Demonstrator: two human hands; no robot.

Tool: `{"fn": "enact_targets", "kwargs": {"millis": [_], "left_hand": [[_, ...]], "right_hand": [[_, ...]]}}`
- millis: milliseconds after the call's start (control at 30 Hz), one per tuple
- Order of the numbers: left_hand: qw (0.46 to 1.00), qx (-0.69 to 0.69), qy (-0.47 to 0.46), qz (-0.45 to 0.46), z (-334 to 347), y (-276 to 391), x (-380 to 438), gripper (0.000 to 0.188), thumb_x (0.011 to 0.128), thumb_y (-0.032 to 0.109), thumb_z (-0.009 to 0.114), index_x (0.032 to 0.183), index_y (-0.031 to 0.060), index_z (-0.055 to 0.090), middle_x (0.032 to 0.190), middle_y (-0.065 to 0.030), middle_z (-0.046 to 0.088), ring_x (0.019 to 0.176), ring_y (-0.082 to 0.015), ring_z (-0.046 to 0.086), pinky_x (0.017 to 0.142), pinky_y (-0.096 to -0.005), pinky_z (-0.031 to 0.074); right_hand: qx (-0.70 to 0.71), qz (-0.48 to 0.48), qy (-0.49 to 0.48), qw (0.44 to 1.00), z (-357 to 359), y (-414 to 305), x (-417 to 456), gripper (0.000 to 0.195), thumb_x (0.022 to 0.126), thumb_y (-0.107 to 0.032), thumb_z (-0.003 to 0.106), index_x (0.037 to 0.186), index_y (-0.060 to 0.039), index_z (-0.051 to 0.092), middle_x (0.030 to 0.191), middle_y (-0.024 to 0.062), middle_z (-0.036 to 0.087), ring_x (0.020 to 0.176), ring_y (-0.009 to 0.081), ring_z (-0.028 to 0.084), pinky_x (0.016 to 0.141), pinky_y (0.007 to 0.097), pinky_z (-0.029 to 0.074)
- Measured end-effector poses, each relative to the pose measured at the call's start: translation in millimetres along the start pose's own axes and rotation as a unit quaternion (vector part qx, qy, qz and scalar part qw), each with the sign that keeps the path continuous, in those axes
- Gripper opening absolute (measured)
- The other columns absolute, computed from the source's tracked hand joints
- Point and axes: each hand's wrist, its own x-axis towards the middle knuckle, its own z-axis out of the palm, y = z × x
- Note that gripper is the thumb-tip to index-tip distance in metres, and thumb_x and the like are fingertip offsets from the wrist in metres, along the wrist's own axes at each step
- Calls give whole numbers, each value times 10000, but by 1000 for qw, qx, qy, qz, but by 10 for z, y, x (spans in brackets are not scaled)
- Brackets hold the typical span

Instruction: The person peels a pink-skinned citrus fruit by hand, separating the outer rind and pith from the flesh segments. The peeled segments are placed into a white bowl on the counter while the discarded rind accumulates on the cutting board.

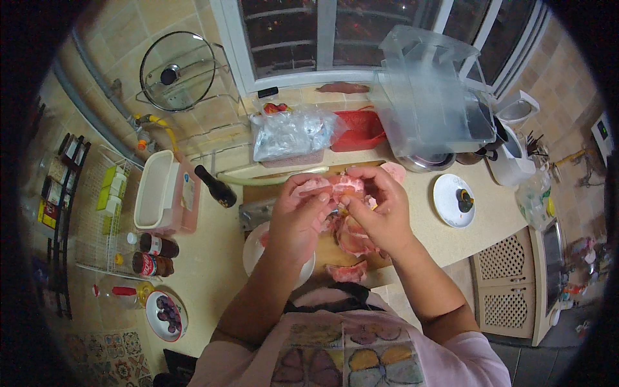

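Observation:
Both my hands are raised over a wooden cutting board [379, 264], holding peeled pink citrus flesh [349, 185], seemingly grapefruit, between thumbs and fingers. My left hand [301, 213] grips the left portion and my right hand [382, 205] the right one. Below them, peel and membrane pieces [355, 237] lie on the board, with another pink piece [346, 272] near its front edge. A white bowl [252, 251] sits partly hidden under my left forearm. Part of a cleaver-like metal blade [254, 214] shows left of my left hand. A round pink slice [394, 171] rests behind my right hand.
A white plate [442, 203] with a dark object stands right; a black-topped bottle [216, 187] stands left. Behind are a plastic bag [295, 133], a red basket [359, 129] and a clear plastic container [430, 96]. Dark drink bottles [154, 264] and a fruit bowl [181, 334] occupy the left counter.

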Motion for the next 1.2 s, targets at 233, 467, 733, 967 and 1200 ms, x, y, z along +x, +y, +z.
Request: {"fn": "enact_targets", "kwargs": {"millis": [233,467,733,967,1200], "left_hand": [[962,267,12,61,63,86,-28,238,830,-59,583,1039,35,516,992,-59,584,930,-123,564,812,-271,483],[914,361,65,173,68,-137,-58,199,818,18,661,990,13,559,855,-24,605,763,-73,569,661,-216,474],[838,503,-3,212,70,-105,-90,253,761,-12,677,1001,1,597,907,-91,629,789,-144,626,690,-268,505],[730,634,-80,245,41,78,-150,188,793,19,626,980,4,622,787,-117,636,719,-184,651,643,-281,508],[719,649,-63,241,123,45,-145,139,732,79,639,859,44,593,756,-145,601,647,-337,574,560,-398,451]], "right_hand": [[113,72,-40,990,-58,-60,4,328,826,-29,620,1139,-7,529,1008,54,598,901,104,571,794,248,469],[366,171,19,915,98,-99,7,393,889,-91,566,1256,-41,436,1094,75,575,989,126,556,866,270,451],[510,275,39,814,135,-122,12,212,965,-244,476,1098,-82,513,1012,74,600,868,150,589,765,288,495],[461,272,53,843,152,-71,33,191,963,-242,484,1059,-84,533,942,55,602,734,98,560,650,248,481],[402,254,58,878,237,-13,-9,208,951,-193,497,1118,-75,535,939,50,598,742,85,559,652,221,473]]}}
